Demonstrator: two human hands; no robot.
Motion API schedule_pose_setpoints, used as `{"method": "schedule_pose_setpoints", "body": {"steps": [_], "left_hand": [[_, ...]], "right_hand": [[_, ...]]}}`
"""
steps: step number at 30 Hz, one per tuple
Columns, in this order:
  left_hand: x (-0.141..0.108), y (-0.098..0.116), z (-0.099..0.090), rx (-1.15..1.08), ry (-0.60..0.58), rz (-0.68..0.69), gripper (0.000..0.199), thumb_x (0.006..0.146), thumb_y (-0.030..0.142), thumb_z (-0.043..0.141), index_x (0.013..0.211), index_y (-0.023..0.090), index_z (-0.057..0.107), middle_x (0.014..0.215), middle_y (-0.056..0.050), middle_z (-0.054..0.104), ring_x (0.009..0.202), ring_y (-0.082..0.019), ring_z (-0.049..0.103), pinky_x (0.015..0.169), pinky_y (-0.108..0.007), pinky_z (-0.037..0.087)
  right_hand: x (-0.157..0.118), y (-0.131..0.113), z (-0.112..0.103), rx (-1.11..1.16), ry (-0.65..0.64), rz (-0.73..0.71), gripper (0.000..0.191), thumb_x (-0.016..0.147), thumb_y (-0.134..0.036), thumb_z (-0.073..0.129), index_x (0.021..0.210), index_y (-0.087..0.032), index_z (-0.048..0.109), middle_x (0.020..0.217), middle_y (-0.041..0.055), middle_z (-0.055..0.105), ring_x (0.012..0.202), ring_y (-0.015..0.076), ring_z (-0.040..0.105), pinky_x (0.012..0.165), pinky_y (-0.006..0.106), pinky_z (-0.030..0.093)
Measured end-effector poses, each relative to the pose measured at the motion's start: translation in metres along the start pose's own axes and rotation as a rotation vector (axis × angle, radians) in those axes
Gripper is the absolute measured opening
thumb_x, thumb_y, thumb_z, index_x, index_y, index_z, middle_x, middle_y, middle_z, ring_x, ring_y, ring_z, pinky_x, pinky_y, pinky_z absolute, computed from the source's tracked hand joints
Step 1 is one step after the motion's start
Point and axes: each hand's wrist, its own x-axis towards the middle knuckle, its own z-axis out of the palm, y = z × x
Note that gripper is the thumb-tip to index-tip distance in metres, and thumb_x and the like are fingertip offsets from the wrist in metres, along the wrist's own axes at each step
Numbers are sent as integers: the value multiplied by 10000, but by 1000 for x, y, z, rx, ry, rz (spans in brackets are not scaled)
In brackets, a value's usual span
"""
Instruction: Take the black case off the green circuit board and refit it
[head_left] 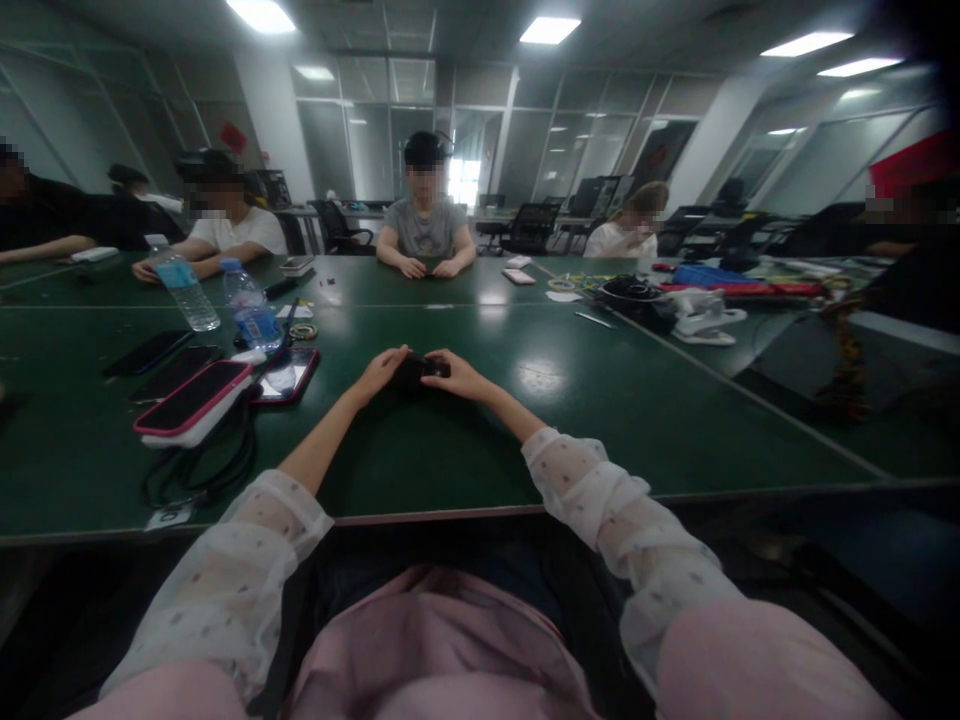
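Head view is showing the left grip [381,371] and right grip [456,375] pinching a black object [410,373] between them over the tabletop [622,420], possibly risking a slip if either loosens.

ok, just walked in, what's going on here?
Someone seated at a green table has their left grip against one side of a small black object and their right grip on its other side; what it is, I can't tell. Phones and two bottles sit to the left. A person in grey sits opposite.
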Motion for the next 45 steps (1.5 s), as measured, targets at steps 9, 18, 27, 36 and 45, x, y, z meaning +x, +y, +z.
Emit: {"method": "schedule_pose_setpoints", "body": {"steps": [9, 18, 27, 36, 45], "left_hand": [[3, -11, -4, 181, -119, 193, 822, 590, 401, 857, 1305, 158, 532, 1275, -132, 609, 1187, -291, 566, 1050, -454, 410], [9, -16, -5, 297, -111, 182, 556, 660, 471, 787, 1078, 138, 635, 1003, -82, 686, 912, -238, 639, 843, -388, 506], [10, -17, -5, 370, -100, 146, 583, 679, 541, 754, 1069, 124, 637, 991, -109, 691, 890, -249, 646, 797, -383, 517], [11, -21, -4, 233, -83, 124, 680, 625, 405, 831, 1191, 124, 579, 1136, -140, 669, 1056, -284, 630, 965, -458, 478], [10, -22, -3, 222, -94, 123, 601, 647, 391, 821, 1146, 141, 601, 1126, -126, 673, 1051, -270, 638, 977, -471, 473]], "right_hand": [[4, 1, -16, 226, -120, 219, 501, 758, -616, 663, 931, -146, 683, 825, 41, 672, 737, 165, 597, 660, 277, 455], [8, 9, -12, 214, 4, 205, 497, 747, -584, 687, 1005, -159, 683, 945, 60, 676, 856, 186, 608, 792, 316, 471], [8, 23, -12, 234, 18, 82, 642, 669, -438, 806, 1215, -190, 577, 1147, 84, 643, 1045, 211, 609, 965, 397, 475], [7, 14, -15, 214, 103, 79, 596, 624, -403, 824, 1137, -171, 627, 1079, 68, 646, 1020, 228, 602, 987, 432, 450], [13, 10, -26, 476, 328, 122, 642, 613, -497, 808, 1139, -186, 609, 1123, 82, 655, 1050, 235, 608, 967, 406, 478]]}}
